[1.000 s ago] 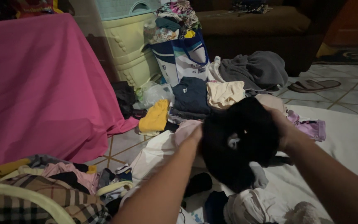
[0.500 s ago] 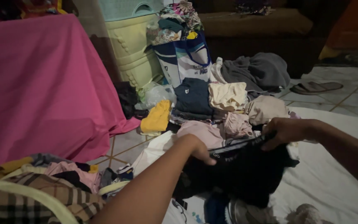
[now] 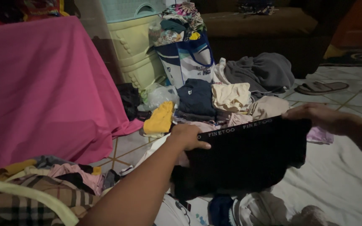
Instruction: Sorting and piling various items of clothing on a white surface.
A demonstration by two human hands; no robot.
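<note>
The person is holding a black stretchy garment with a lettered elastic waistband (image 3: 248, 159) spread out flat between both hands, low over the white sheet (image 3: 340, 175) laid on the tiled floor. The left hand (image 3: 188, 137) is closed around the waistband's left corner, fingers curled over the top edge with the thumb tucked along it. The right hand (image 3: 319, 117) pinches the opposite corner, fingers bent down over the band, so the waistband runs taut and slightly uphill from left to right. The dark cloth hangs down below the band, and its lower edge reaches the jumble of clothes (image 3: 248, 207) near the person's lap. Just beyond the garment lies a heap of folded and loose laundry: a navy top (image 3: 195, 98), a cream one (image 3: 230, 96), a yellow piece (image 3: 161, 118) and a grey bundle (image 3: 260, 71). Behind those stands a blue and white shopping bag (image 3: 187, 58) stuffed with patterned fabric, next to pale plastic drawers (image 3: 137, 50). A pink cloth (image 3: 42, 83) drapes down on the left, and a sandal (image 3: 321, 87) lies on the tiles to the far right.
</note>
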